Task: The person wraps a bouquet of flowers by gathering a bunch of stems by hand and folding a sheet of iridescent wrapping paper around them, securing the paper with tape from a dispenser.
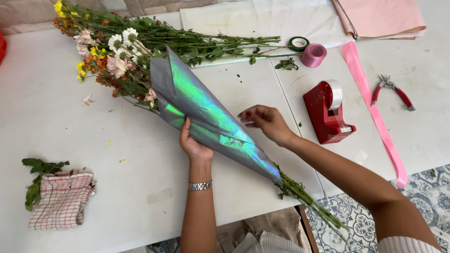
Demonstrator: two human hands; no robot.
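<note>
At the centre of the frame, the left hand (193, 146) grips from below a cone of iridescent silver-green wrapping film (206, 117) rolled around a bunch of mixed flowers (110, 58). The right hand (265, 122) pinches a clear tape strip at the film's seam, just left of the red tape dispenser (326, 112).

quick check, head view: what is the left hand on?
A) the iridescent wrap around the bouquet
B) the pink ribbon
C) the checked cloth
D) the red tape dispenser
A: the left hand grips the iridescent wrap from below, while the red tape dispenser, pink ribbon and checked cloth lie apart on the table, untouched.
</note>
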